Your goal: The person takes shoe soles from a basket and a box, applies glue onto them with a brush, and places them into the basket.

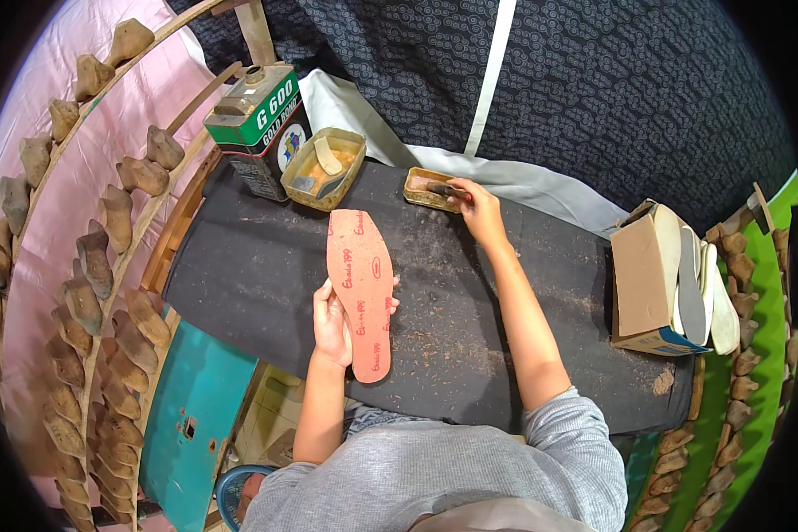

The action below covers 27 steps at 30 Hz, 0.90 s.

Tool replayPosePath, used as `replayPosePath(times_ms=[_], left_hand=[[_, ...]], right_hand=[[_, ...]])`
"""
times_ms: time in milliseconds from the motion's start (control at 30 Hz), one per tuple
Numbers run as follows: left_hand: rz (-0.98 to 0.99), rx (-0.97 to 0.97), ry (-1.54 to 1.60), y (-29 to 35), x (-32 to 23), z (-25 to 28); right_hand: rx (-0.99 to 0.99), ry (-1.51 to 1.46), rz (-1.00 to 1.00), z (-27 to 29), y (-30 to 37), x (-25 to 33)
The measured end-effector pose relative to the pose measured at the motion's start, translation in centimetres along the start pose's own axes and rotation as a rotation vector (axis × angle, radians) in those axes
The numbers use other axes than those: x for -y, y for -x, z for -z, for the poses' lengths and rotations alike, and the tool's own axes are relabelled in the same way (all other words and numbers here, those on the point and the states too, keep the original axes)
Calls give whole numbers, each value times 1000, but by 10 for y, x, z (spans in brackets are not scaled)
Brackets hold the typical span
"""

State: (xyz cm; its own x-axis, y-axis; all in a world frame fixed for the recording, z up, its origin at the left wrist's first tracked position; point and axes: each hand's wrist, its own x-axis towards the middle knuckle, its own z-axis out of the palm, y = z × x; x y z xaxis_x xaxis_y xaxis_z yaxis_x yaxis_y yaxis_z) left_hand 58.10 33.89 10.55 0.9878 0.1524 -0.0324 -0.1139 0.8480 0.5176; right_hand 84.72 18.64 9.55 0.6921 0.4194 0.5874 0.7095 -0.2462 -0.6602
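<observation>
My left hand (pixel 330 326) is closed around a reddish-orange shoe insole (pixel 360 293) with dark print on its face. The insole is held up over the dark cloth, toe end pointing away from me; thumb and fingertips show at its two edges. Farther off and to the right, my right hand (pixel 479 215) grips a brush with a dark handle (pixel 457 191). Its head is inside a small rectangular tub (pixel 409 197) with pale, crusted residue. I cannot make out the bristles clearly.
Left of the tub are a green-and-black metal can (pixel 248 160) and a larger tub (pixel 356 142) holding scrapers. A cardboard box (pixel 638 284) with pale and grey soles stands at right. Racks of wooden shoe lasts (pixel 93 257) line both sides. Crumbs litter the black cloth (pixel 452 319).
</observation>
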Motion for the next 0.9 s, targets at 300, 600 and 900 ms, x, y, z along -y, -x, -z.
replayPosePath(times_ms=[300, 600, 900], left_hand=[[-3, -12, 47, -7, 7, -5], [-209, -93, 8, -10, 20, -37], [-392, -266, -87, 9, 34, -37]], right_hand=[[5, 4, -9, 28, 29, 46], [152, -385, -277, 40, 125, 149], [377, -529, -460, 21, 161, 176]])
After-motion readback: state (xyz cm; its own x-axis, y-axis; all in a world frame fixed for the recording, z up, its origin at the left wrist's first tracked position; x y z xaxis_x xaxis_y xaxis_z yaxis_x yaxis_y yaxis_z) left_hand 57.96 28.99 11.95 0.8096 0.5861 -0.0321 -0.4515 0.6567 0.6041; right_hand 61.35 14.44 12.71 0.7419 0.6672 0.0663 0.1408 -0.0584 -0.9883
